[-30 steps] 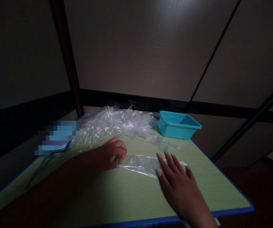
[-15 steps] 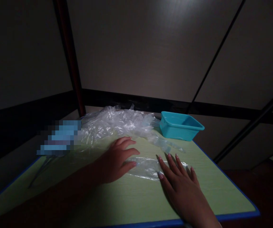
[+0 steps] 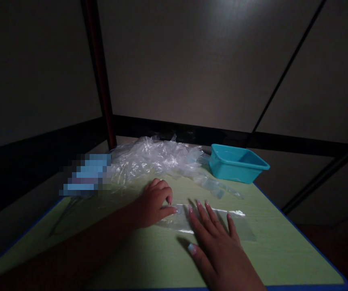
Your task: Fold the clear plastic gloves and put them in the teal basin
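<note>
A clear plastic bag (image 3: 182,226) lies flat on the green tabletop in front of me. My left hand (image 3: 157,202) is at its left end, fingers curled in and the thumb and index tips close together at the plastic. Over the bag's middle and right part is my right hand (image 3: 216,238), fingers spread, its thumb off the near edge. Beyond both hands a heap of crumpled clear plastic bags (image 3: 152,155) covers the back of the table, with a few strips trailing to the right.
At the back right stands a turquoise plastic basin (image 3: 234,169), near the blue-edged side of the green table (image 3: 283,250). A blurred-out blue item (image 3: 87,176) is at the left, with a thin dark strand below it. Dark wall panels (image 3: 186,72) rise behind.
My left fingers have curled in toward the thumb. The right hand has shifted left and nearer, its thumb now farther out. The bag lies smoother, its right end more in view.
</note>
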Action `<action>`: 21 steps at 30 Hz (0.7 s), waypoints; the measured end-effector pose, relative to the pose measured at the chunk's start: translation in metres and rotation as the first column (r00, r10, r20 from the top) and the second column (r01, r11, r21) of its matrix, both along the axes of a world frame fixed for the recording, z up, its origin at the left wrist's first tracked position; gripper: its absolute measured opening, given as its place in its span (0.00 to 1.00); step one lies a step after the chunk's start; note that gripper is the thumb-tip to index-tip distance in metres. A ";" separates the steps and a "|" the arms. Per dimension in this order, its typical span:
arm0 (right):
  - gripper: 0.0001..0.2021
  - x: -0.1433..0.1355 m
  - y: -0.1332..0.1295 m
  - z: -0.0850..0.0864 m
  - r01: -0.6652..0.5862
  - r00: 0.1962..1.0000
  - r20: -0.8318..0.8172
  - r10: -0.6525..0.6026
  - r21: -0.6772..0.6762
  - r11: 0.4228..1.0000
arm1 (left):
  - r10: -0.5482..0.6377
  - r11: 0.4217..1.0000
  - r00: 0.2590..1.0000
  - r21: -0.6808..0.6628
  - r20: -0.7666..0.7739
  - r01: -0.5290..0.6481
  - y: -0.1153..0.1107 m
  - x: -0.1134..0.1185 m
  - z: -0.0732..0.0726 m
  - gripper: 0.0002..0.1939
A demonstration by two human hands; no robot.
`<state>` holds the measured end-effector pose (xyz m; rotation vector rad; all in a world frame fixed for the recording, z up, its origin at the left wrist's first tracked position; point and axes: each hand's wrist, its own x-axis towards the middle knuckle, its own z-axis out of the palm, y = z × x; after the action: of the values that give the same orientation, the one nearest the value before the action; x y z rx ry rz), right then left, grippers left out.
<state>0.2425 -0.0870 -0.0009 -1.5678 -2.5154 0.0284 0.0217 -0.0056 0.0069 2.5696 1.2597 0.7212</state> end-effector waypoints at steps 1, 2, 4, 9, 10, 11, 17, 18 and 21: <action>0.27 -0.002 0.000 0.001 -0.010 1.000 -0.001 0.010 -0.023 1.000 | 0.003 1.000 1.000 -0.004 -0.007 -0.003 0.000 0.000 0.000 0.09; 0.27 -0.002 0.001 0.001 -0.017 1.000 -0.001 0.017 -0.044 0.999 | 0.006 1.000 1.000 -0.009 -0.014 -0.006 -0.001 0.000 0.001 0.09; 0.26 -0.003 0.002 0.002 -0.030 1.000 0.000 0.030 -0.073 0.997 | 0.007 1.000 1.000 -0.018 -0.022 -0.007 -0.002 0.000 0.002 0.09; 0.26 -0.002 0.002 0.005 -0.041 0.999 -0.010 0.041 -0.088 0.995 | -0.022 0.999 1.000 -0.025 0.014 0.023 -0.001 0.001 0.003 0.11; 0.26 -0.002 0.001 0.005 -0.043 0.999 -0.013 0.042 -0.087 0.995 | -0.038 0.999 0.999 -0.030 0.025 0.038 -0.001 0.001 0.003 0.12; 0.26 -0.002 0.001 0.005 -0.046 0.999 -0.015 0.045 -0.087 0.995 | -0.056 0.998 0.998 -0.035 0.036 0.057 0.000 0.001 0.003 0.12; 0.26 -0.003 0.000 0.005 -0.047 0.999 -0.023 0.046 -0.067 0.997 | -0.124 0.992 0.989 -0.025 0.084 0.126 0.003 0.000 0.001 0.07; 0.26 -0.003 0.000 0.004 -0.047 0.999 -0.024 0.045 -0.062 0.997 | -0.122 0.992 0.988 -0.016 0.093 0.124 0.003 -0.001 0.001 0.06; 0.27 -0.002 0.002 0.004 -0.054 0.998 -0.024 0.053 -0.052 0.997 | -0.090 0.996 0.988 0.021 0.123 0.089 0.005 -0.001 0.000 0.09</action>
<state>0.2408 -0.0855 0.0026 -1.5101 -2.5583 0.1201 0.0202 -0.0007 0.0065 2.5310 1.0981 0.8601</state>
